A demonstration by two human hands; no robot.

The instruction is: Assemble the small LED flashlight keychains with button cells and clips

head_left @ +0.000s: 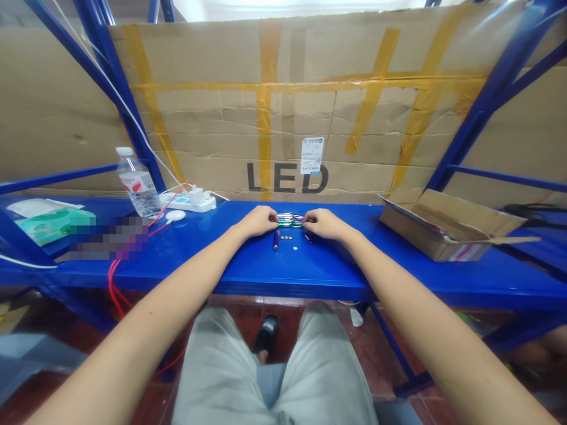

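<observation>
A row of slim, shiny metallic tubes (290,220), silver, purple and green, lies on the blue tabletop between my hands. My left hand (261,221) has its fingers closed at the left ends of the row. At the right ends, my right hand (324,223) pinches the tubes with curled fingers. Just below them a single purple tube (276,240) points toward me. Beside it sit several small silver discs like button cells (286,238), and a pale round disc (295,248) lies nearer to me. A dark purple piece (309,237) is partly hidden under my right hand.
An open cardboard box (436,239) stands at the right. To the left are a water bottle (138,186), a white power strip (188,202), red cables (116,283) and a green tissue pack (53,227). A large taped cardboard panel (212,130) closes off the back.
</observation>
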